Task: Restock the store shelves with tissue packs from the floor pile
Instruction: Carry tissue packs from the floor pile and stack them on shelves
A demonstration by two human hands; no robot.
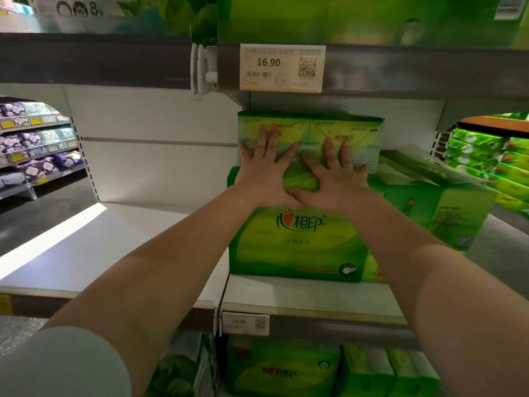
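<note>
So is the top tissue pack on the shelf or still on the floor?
On the shelf: the top pack sits stacked on another pack, both hands pressing it.

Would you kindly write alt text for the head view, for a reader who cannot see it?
Both hands, left hand and right hand, press flat with spread fingers against the upper green tissue pack, stacked on a lower pack on a white shelf. A price tag above reads 16.90.

Dim, soft-focus aisle; bright light streak on white shelf (86, 247); wide-angle edges bend.

upper price tag (282, 67): 16.90 | lower price tag (245, 324): 16.90 | lower tissue pack (297, 245): 心相印
</note>
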